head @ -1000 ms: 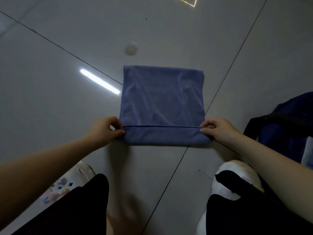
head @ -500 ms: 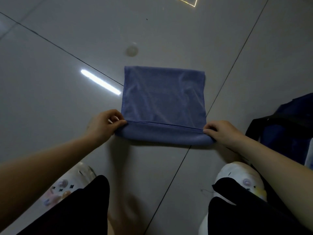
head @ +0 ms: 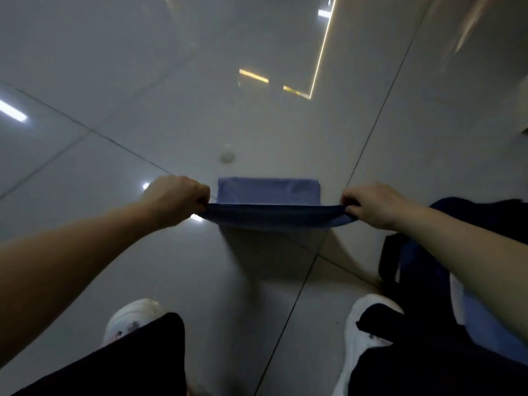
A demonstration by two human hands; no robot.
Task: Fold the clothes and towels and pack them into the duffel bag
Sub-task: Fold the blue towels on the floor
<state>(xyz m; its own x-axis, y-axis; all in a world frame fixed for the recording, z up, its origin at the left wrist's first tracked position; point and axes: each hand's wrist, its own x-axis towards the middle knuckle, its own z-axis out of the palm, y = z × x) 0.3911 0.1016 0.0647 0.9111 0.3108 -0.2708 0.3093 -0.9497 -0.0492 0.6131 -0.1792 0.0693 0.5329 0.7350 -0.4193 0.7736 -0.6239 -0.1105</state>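
Fingers point(head: 201, 200) of left hand point(head: 175, 200) and right hand point(head: 371, 205) pinched on blue towel point(head: 268, 192) near corners; near edge raised off floor point(head: 114, 210), judged for folding over.

A: Towel point(head: 268, 191): blue cloth, matt, fine soft nap, pinched at both near corners.

B: Floor point(head: 143, 81): large pale tiles, glossy, smooth, mirroring ceiling lights; thin dark grout lines.

A: Bag point(head: 485, 218): dark navy fabric, matt, strap of black webbing.

B: Shoes point(head: 134, 318): white, smooth, faint sheen, likely plastic or rubber. Trousers point(head: 128, 364): black cloth, matt.
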